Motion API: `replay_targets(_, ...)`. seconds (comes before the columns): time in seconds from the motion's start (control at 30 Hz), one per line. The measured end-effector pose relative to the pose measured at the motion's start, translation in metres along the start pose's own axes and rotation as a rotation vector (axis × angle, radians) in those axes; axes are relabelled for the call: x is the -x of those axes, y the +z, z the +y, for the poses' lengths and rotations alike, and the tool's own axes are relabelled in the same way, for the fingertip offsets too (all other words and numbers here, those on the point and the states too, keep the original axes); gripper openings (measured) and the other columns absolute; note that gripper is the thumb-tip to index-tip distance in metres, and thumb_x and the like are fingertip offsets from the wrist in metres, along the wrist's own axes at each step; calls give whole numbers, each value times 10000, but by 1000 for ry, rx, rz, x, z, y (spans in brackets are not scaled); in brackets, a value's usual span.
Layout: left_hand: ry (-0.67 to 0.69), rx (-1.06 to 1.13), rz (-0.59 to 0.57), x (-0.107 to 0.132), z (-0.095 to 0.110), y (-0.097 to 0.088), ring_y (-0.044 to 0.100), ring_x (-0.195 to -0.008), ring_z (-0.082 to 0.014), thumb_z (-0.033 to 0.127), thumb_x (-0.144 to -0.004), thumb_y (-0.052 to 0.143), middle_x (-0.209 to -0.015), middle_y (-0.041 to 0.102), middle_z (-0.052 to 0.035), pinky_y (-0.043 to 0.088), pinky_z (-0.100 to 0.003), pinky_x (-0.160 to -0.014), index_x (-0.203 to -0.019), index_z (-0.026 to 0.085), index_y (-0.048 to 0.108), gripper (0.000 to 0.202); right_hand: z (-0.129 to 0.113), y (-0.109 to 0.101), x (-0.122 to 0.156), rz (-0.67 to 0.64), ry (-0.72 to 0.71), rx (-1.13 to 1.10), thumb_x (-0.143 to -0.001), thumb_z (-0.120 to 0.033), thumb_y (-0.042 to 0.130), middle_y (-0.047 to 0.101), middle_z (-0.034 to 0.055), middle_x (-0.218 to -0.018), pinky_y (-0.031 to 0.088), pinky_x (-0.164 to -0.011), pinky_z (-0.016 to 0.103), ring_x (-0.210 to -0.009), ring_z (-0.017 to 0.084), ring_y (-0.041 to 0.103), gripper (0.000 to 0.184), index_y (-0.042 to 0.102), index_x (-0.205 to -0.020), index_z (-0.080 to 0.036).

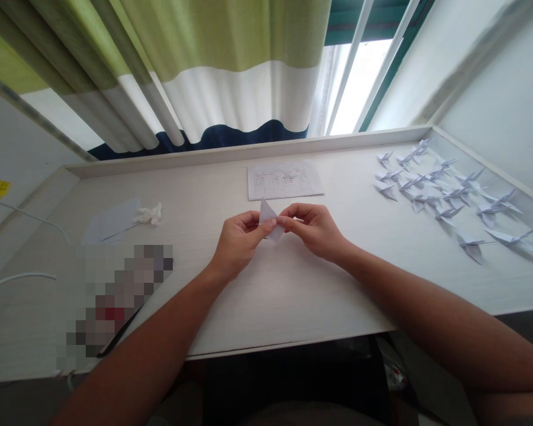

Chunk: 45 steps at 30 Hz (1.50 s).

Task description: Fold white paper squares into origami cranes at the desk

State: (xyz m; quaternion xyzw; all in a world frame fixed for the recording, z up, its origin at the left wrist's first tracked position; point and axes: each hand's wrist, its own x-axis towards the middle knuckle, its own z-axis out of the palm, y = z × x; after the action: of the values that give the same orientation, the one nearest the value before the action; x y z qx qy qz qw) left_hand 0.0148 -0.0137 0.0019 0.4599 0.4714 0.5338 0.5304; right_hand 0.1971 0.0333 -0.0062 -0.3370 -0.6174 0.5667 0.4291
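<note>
Between my hands, over the middle of the white table, is a small piece of folded white paper (267,212) with a pointed top. My left hand (241,239) pinches it from the left, thumb across its front. From the right, my right hand (313,229) grips its edge between thumb and fingertips. The fingers hide part of the paper's lower folds. Several folded paper cranes (444,186) stand in a group on the right side of the table.
A printed sheet with a table (285,180) lies just beyond my hands. On the left are flat paper sheets (109,222), a crumpled tissue (150,214), a blurred-out flat object (124,296) and white cables (20,277). A raised ledge (182,160) runs along the back, below curtains.
</note>
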Motion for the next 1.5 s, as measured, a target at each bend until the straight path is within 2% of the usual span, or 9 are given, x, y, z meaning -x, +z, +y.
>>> replay_targets(0.33, -64, -29, -87, -1, 1, -1, 749, -945, -236, 429, -843, 870, -970, 815, -102, 586, -343, -802, -990, 151, 822, 319, 2, -1, -1, 5, -17, 45, -853, -548, 815, 723, 28, -772, 555, -696, 319, -719, 153, 650, 380, 719, -786, -187)
replay_targets(0.57, -89, 81, -101, -2, -1, -1, 772, -950, -225, 284, -791, 905, -1031, 824, -81, 608, -372, -860, -1216, 160, 722, 479, 9, -2, -2, 50, 33, -15, -895, -563, 774, 727, 37, -800, 606, -700, 355, -695, 169, 693, 387, 675, -845, -193)
replay_targets(0.63, -85, 79, -101, -3, -2, 0, 789, -914, -225, 245, -789, 900, -1027, 827, -84, 608, -380, -864, -1236, 150, 707, 497, 9, -3, -2, 107, -33, 98, -930, -499, 743, 720, 35, -837, 601, -709, 360, -742, 182, 693, 305, 680, -927, -201)
replay_targets(0.83, -112, 81, -76, -4, -3, -2, 807, -911, -232, 178, -808, 830, -988, 829, -83, 617, -393, -890, -1171, 139, 736, 377, 6, -7, 0, 122, -563, 627, -959, -261, 707, 706, 68, -1038, 552, -895, 444, -991, 246, 654, 131, 717, -1088, -249)
replay_targets(0.93, -109, 58, -103, -2, -2, -1, 808, -851, -227, 163, -808, 808, -922, 815, -61, 621, -389, -857, -1137, 142, 744, 335, 6, -9, -1, 114, -550, 648, -973, -270, 714, 696, 57, -975, 535, -856, 424, -936, 238, 645, 25, 716, -974, -245)
replay_targets(1.07, -122, 31, -136, -1, -2, 1, 805, -800, -222, 158, -819, 792, -888, 800, -53, 613, -365, -803, -1126, 142, 745, 311, 9, -9, -2, 167, -456, 597, -967, -294, 733, 674, 33, -894, 523, -808, 394, -865, 217, 629, 130, 664, -872, -237)
replay_targets(1.23, -153, 42, -88, -2, -3, 1, 802, -811, -211, 145, -817, 786, -904, 803, -56, 602, -341, -798, -1116, 138, 746, 302, 12, -11, -3, 171, -680, 843, -990, -184, 689, 696, 64, -1004, 510, -863, 417, -967, 247, 598, 109, 714, -906, -249)
replay_targets(1.4, -182, 81, -22, -4, -2, -2, 796, -806, -194, 101, -798, 775, -946, 812, -67, 603, -342, -829, -1096, 133, 732, 303, 10, -17, 0, -17, -783, 1125, -998, -81, 643, 786, 48, -1150, 461, -892, 434, -1078, 271, 605, 258, 765, -1108, -280)
replay_targets(1.5, -186, 118, 8, -4, 0, -4, 789, -822, -187, 102, -801, 773, -974, 815, -76, 609, -349, -858, -1104, 134, 724, 308, 7, -20, 0, -78, -813, 1177, -1024, -148, 652, 776, 52, -1278, 465, -956, 454, -1182, 288, 607, 227, 762, -1173, -280)
